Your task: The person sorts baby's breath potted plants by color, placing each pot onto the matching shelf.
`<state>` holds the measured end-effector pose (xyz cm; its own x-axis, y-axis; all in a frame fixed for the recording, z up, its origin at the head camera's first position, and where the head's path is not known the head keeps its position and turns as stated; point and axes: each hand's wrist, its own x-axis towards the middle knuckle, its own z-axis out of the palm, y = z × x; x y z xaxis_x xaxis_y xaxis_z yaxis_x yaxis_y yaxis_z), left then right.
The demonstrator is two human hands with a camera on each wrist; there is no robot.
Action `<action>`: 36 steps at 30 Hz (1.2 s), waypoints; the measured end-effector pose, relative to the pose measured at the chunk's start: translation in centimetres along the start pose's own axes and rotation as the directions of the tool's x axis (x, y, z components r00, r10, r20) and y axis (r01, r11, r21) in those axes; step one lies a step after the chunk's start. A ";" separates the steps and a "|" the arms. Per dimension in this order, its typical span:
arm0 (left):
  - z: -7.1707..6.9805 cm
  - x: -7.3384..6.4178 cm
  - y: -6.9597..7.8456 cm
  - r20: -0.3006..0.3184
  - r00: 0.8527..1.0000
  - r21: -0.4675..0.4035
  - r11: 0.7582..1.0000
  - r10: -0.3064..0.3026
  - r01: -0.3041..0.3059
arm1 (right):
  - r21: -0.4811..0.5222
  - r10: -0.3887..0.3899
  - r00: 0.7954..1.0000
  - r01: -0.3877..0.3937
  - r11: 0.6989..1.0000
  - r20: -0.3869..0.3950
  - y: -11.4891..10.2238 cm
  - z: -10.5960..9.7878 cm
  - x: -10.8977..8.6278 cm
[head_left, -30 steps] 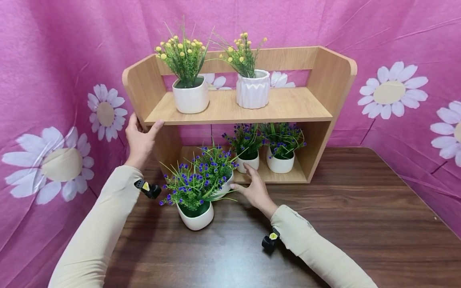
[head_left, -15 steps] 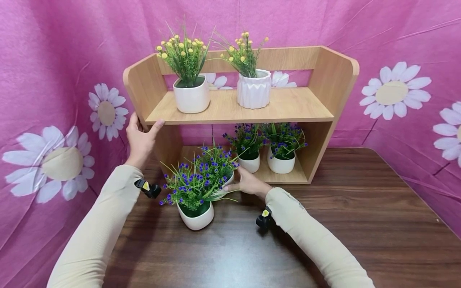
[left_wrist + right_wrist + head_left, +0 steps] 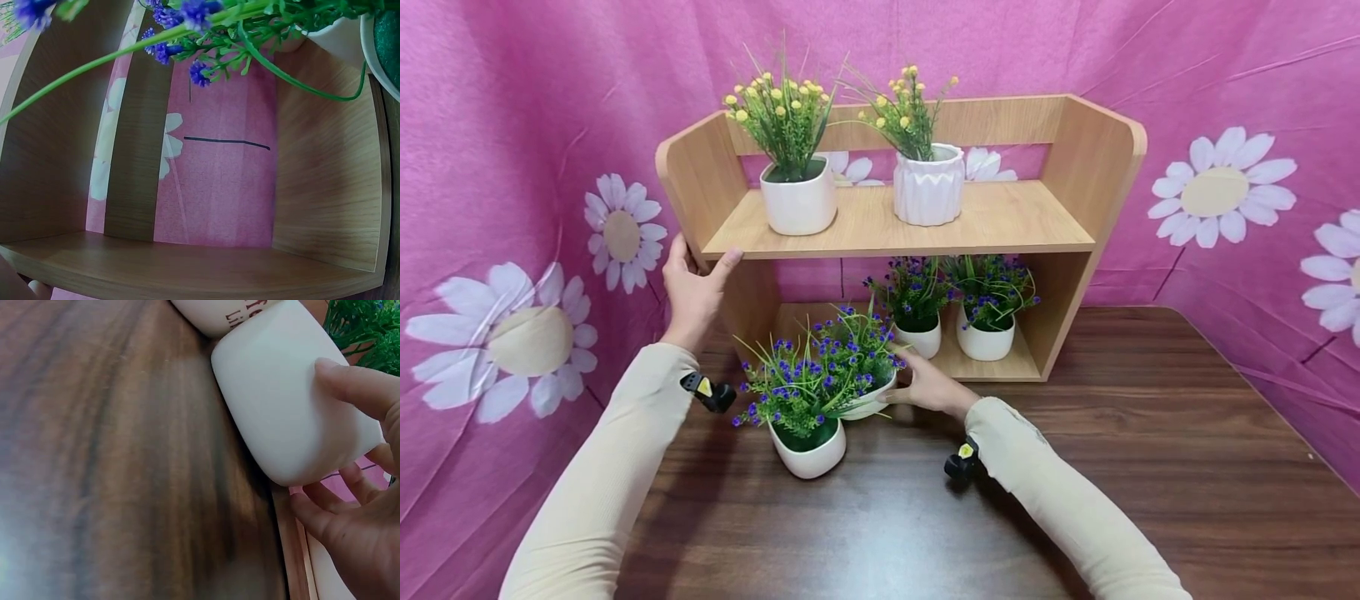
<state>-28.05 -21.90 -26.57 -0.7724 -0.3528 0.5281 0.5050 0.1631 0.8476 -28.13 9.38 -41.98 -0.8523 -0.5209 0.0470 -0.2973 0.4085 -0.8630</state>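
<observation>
My left hand (image 3: 692,290) grips the left side panel of the wooden shelf (image 3: 902,249), thumb at the middle board's front edge, fingers behind the panel. With thumb and fingers, my right hand (image 3: 931,383) holds the white pot of a purple-flowered potted plant (image 3: 867,396) at the shelf's lower front edge. In the right wrist view this smooth white pot (image 3: 281,394) leans a little, the thumb on its side and the other fingers round its far side. Directly in front, a second purple-flowered potted plant (image 3: 808,450) stands on the table and partly hides the held one.
Two purple-flowered potted plants (image 3: 917,337) (image 3: 987,340) stand on the lower board at right. Up on the middle board are two yellow-flowered plants, one in a smooth pot (image 3: 799,200), one in a ridged pot (image 3: 928,190). A pink flowered cloth (image 3: 1225,50) hangs behind the dark wooden table (image 3: 1150,450).
My right hand has reached in from the right and taken hold of the rear pot, which has shifted slightly right and tilted. My left hand stays on the shelf.
</observation>
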 end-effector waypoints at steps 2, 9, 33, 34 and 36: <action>-0.1 0.3 -0.5 -0.002 1.000 0.000 1.000 -0.002 0.002 | 0.028 0.011 1.000 -0.012 1.000 0.010 0.1 0.0 -0.4; -0.1 0.4 -0.8 -0.013 1.000 0.015 1.000 -0.008 0.008 | 0.207 -0.001 1.000 -0.004 0.978 0.024 -0.1 0.5 -1.4; 0.1 -0.6 0.9 0.012 1.000 0.044 0.999 0.006 -0.006 | 0.027 -0.119 0.993 0.119 0.993 0.002 -2.0 3.7 -1.9; 0.1 -0.6 0.9 0.012 1.000 0.042 0.999 0.007 -0.008 | 0.034 -0.107 0.994 0.107 0.994 0.010 -2.0 3.7 -2.0; 0.1 -0.6 0.9 0.012 1.000 0.038 0.999 0.011 -0.011 | 0.046 -0.089 0.996 0.088 0.995 0.021 -2.1 3.6 -2.1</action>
<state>-27.20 -21.46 -26.12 -0.7714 -0.3402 0.5378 0.4987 0.2018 0.8430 -24.18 6.91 -42.10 -0.8134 -0.5706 0.1130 -0.3508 0.3262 -0.8778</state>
